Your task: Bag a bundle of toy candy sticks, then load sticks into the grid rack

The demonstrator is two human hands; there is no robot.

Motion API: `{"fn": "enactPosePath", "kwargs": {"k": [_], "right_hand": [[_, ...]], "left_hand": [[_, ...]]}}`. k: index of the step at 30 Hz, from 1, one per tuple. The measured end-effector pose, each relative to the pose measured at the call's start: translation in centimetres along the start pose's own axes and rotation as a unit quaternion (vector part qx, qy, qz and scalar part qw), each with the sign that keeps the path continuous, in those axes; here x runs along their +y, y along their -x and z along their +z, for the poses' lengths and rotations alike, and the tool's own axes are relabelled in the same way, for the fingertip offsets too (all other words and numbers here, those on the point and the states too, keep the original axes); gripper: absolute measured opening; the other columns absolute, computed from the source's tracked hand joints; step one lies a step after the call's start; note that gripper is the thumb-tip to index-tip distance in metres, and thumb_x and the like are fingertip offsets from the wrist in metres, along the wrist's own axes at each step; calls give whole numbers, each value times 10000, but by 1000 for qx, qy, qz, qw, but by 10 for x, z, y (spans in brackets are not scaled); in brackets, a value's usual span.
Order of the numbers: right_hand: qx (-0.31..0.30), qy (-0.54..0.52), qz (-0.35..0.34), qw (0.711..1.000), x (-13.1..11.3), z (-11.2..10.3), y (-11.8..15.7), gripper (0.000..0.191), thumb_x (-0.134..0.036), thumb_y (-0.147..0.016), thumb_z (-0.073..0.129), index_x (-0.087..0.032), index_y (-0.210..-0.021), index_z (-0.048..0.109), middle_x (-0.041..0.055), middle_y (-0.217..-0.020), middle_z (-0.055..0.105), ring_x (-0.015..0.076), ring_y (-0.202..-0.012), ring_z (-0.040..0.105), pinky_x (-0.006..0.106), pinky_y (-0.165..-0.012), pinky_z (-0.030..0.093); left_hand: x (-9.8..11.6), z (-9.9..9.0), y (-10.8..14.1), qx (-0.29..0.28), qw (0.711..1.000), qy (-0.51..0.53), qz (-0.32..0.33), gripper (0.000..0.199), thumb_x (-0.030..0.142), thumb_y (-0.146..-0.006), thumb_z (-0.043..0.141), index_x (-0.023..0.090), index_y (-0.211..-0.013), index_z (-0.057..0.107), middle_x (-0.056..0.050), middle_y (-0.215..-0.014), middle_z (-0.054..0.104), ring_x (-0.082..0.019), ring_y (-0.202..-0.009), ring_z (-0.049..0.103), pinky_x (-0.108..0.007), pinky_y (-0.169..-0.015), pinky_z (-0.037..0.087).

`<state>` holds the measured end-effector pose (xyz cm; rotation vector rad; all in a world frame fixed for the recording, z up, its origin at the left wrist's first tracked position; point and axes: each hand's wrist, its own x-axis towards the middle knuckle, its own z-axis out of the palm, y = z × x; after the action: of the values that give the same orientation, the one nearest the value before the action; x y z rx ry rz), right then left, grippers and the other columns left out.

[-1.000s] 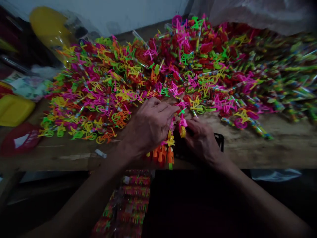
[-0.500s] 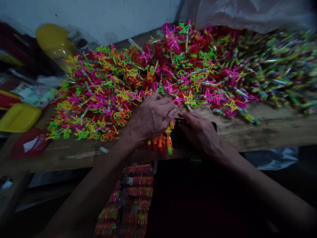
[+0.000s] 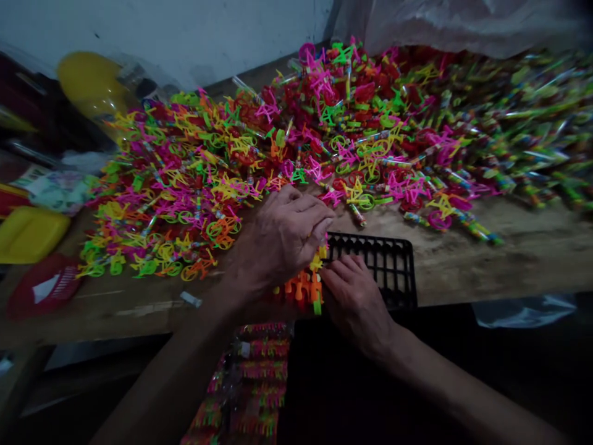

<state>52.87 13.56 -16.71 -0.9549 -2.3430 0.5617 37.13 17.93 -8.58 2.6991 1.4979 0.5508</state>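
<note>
Pulling my right hand (image 3: pixel 356 303) back to the tray's near edge has bared the black grid tray (image 3: pixel 389 262) at lower centre; its fingers lie flat, pinching nothing. My left hand (image 3: pixel 282 238) curls over the toy bicycles (image 3: pixel 306 287) seated there. The wooden table (image 3: pixel 523 259) carries the bright heap (image 3: pixel 278 148) below a pale wall.

Dim light is falling across the room; far corners are sinking into shadow. A pale plastered wall (image 3: pixel 194 31) is running behind a worn wooden workbench (image 3: pixel 519 259). A translucent plastic sheet (image 3: pixel 463 25) is hanging at upper right. Below the bench edge, the floor area is showing only as darkness.
</note>
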Motion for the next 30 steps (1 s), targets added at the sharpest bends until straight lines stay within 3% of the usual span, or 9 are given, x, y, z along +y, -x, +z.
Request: {"fn": "enactPosePath", "kwargs": {"k": [6, 11, 15, 18, 21, 23, 25, 28, 30], "right_hand": [[6, -2, -9, 1000, 2, 2, 5, 197, -179, -916, 416, -143, -817, 582, 50, -786, 541, 190, -776, 425, 347, -748, 335], [101, 9, -57, 993, 2, 9, 7, 206, -143, -910, 375, -125, -897, 579, 62, -778, 543, 196, -765, 436, 354, -768, 361], [130, 31, -72, 988, 4, 17, 5, 219, -122, -901, 365, -164, -861, 576, 48, -755, 554, 187, -727, 468, 330, -734, 382], [102, 36, -79, 991, 12, 10, 6, 164, -148, -880, 439, -196, -832, 588, 32, -734, 584, 187, -716, 514, 320, -704, 398], [45, 14, -80, 996, 30, -21, 0, 170, -191, -891, 454, -221, -865, 619, 35, -780, 627, 177, -731, 562, 294, -676, 425], [12, 27, -65, 997, 42, -49, -20, 261, -200, -927, 391, -228, -844, 637, 40, -809, 640, 157, -720, 583, 265, -646, 431], [20, 75, -36, 996, 49, -73, -56, 260, -266, -940, 404, -219, -854, 645, 49, -848, 642, 163, -741, 589, 266, -652, 433], [21, 155, -90, 984, 50, -80, -128, 270, -239, -949, 375, -181, -981, 637, 82, -963, 638, 191, -865, 571, 304, -772, 422], [-26, 225, -134, 965, 52, -66, -171, 235, -195, -921, 419, -183, -1031, 626, 81, -1003, 635, 218, -924, 540, 337, -815, 393]], "left_hand": [[1, 1, 1, -6, 1000, 2, -16, 271, 277, -928, 421, 173, -1018, 654, -60, -991, 668, -219, -957, 538, -412, -899, 361], [9, -7, -2, -22, 999, -4, -41, 286, 261, -941, 399, 165, -994, 663, -52, -966, 667, -194, -916, 533, -382, -882, 373], [16, -15, -5, -33, 998, -13, -50, 275, 238, -935, 411, 168, -986, 671, -41, -972, 669, -184, -902, 535, -372, -879, 384], [17, -22, -2, -12, 998, 18, -59, 247, 237, -920, 451, 193, -1026, 669, -39, -1066, 659, -197, -981, 543, -385, -915, 383], [8, -30, 3, 77, 988, 116, -68, 261, 230, -929, 437, 208, -1078, 651, -39, -1162, 631, -193, -1102, 523, -377, -984, 360], [-5, -37, 4, 165, 953, 217, -134, 253, 244, -929, 441, 216, -1054, 659, -34, -1137, 636, -179, -1116, 517, -352, -1015, 338], [-24, -43, 0, 223, 875, 354, -242, 186, 274, -883, 536, 215, -987, 679, -31, -1096, 638, -176, -1093, 520, -309, -1001, 349], [-55, -47, -9, 212, 758, 520, -333, 195, 321, -809, 628, 182, -936, 678, -49, -1015, 658, -174, -909, 590, -276, -833, 454], [-72, -46, -13, 178, 716, 579, -347, 274, 375, -838, 554, 149, -943, 665, -84, -957, 676, -172, -758, 624, -291, -711, 493]]}}
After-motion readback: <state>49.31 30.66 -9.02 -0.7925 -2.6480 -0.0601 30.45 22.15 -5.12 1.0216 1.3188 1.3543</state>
